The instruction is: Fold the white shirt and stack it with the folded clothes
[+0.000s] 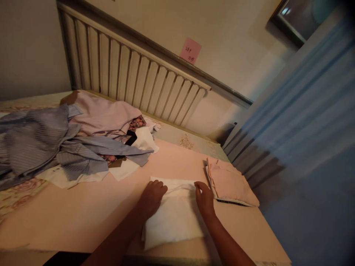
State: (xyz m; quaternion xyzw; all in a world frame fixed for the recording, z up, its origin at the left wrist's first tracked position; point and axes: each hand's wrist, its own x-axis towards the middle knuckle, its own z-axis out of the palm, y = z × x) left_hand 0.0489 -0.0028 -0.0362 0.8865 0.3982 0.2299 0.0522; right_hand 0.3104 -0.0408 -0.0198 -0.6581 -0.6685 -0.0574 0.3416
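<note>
A white garment [174, 221], folded into a rough rectangle, lies flat on the pink board [177, 159] in front of me. My left hand [153, 195] is closed on its far left edge, fingers curled over the cloth. At the far right edge my right hand [203, 197] pinches the same garment between thumb and fingers. Between the two hands the cloth shows a raised crease. Just beyond my right hand sits a small stack of folded pink clothes [231, 183], with a dark layer near its bottom.
A loose heap of clothes, with a blue-grey striped shirt [39, 140] and a pale pink garment [105, 111], fills the left side. Behind stands a radiator [133, 74] below a pink note [190, 51]. A blue curtain [299, 147] hangs along the right.
</note>
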